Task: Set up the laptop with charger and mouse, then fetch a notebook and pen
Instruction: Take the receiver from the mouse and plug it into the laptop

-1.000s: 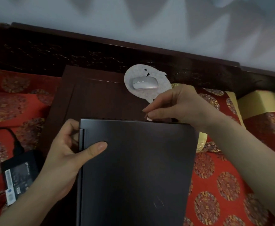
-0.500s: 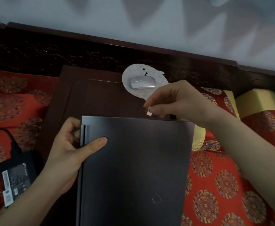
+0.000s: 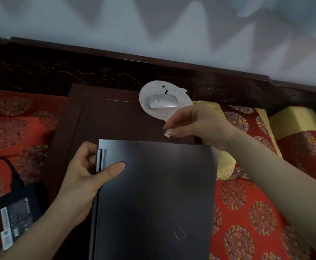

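A closed dark grey laptop (image 3: 153, 199) lies on a small dark wooden table (image 3: 104, 121), hanging over its near edge. My left hand (image 3: 84, 177) grips the laptop's far left corner, thumb on the lid. My right hand (image 3: 196, 124) pinches a tiny white USB receiver (image 3: 167, 133) just above the laptop's far edge. A silver mouse (image 3: 163, 103) rests on a pale whale-shaped pad (image 3: 154, 92) at the table's far right. The black charger brick (image 3: 16, 216) with its cable (image 3: 11, 169) lies on the red cushion at the left.
Red patterned cushions (image 3: 247, 212) lie either side of the table, with yellow-edged bolsters (image 3: 294, 121) at the right. A carved dark wooden backrest (image 3: 116, 70) runs behind, below a pale wall.
My right hand has lifted away from the laptop's far edge, and the white USB receiver now shows clear of it. My left hand keeps its grip on the corner.
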### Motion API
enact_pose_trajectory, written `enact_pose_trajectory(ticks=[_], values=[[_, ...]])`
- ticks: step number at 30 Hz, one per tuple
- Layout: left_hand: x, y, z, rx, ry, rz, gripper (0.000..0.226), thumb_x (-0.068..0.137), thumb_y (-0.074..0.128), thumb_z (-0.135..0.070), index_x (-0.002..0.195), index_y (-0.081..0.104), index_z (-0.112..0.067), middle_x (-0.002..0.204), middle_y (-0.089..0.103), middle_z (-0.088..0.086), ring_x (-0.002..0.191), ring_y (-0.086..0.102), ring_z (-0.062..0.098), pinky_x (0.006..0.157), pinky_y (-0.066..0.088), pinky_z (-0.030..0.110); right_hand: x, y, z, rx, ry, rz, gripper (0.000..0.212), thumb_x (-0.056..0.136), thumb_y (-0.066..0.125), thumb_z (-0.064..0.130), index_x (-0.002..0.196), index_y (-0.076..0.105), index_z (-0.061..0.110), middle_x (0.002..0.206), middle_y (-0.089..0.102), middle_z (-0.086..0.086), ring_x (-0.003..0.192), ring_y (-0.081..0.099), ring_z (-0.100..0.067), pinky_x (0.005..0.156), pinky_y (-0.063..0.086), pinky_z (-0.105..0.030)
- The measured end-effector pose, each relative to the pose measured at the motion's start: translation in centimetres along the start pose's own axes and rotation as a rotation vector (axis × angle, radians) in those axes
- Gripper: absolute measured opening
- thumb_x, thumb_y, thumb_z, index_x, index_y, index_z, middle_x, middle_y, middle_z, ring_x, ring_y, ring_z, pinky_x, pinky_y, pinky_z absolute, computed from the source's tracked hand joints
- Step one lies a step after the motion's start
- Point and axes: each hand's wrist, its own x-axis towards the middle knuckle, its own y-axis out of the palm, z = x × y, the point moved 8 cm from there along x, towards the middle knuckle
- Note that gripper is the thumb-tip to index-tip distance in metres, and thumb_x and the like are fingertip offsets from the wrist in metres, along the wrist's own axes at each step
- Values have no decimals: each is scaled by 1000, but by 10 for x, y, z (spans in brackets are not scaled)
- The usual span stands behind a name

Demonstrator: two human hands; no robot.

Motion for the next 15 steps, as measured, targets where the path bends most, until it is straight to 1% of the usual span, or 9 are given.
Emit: enact_pose_trajectory(ticks=[2, 4, 6, 9, 12, 15], values=[[1, 0, 1, 3, -4, 2, 73, 26, 92, -47, 82, 55, -17, 76, 74, 3, 65, 71, 17, 52, 57, 27, 1, 1, 1, -21, -5, 8, 19, 71, 77, -4, 84, 73, 10, 94, 74, -12, 81, 71, -15, 78, 57, -22], [2, 0, 2, 3, -6, 2, 75, 25, 92, -48, 83, 55, -17, 77, 74, 4, 65, 71, 17, 53, 57, 27, 2, 1, 0, -23, 5, 8, 18, 70, 79, -3, 83, 73, 7, 85, 75, -6, 76, 71, -12, 72, 55, -19], [3, -1, 3, 5, -10, -1, 75, 25, 92, -48, 83, 56, -18, 77, 74, 4, 66, 71, 17, 53, 57, 27, 2, 1, -3, -41, 14, 8, 15, 70, 80, -1, 83, 75, 5, 80, 76, -3, 74, 71, -10, 71, 54, -17], [4, -1, 4, -2, -6, 0, 71, 26, 92, -46, 81, 56, -18, 77, 74, 4, 66, 71, 17, 53, 56, 26, 2, 1, -3, -53, 12, 13, 13, 70, 79, 1, 83, 76, 4, 80, 77, -2, 74, 71, -9, 70, 53, -15], [6, -1, 4, -8, 0, -8, 67, 32, 92, -37, 83, 54, -15, 75, 74, 4, 64, 71, 16, 52, 56, 25, 3, 3, -2, -52, 0, 35, 13, 72, 78, -1, 82, 76, 6, 85, 76, -7, 77, 71, -12, 72, 53, -16], [6, -2, 4, 0, 0, -15, 75, 27, 92, -46, 84, 54, -14, 76, 74, 5, 65, 71, 17, 53, 56, 27, 4, 4, -1, -53, -10, 50, 13, 73, 77, -2, 81, 76, 8, 89, 76, -11, 79, 71, -13, 70, 53, -16]])
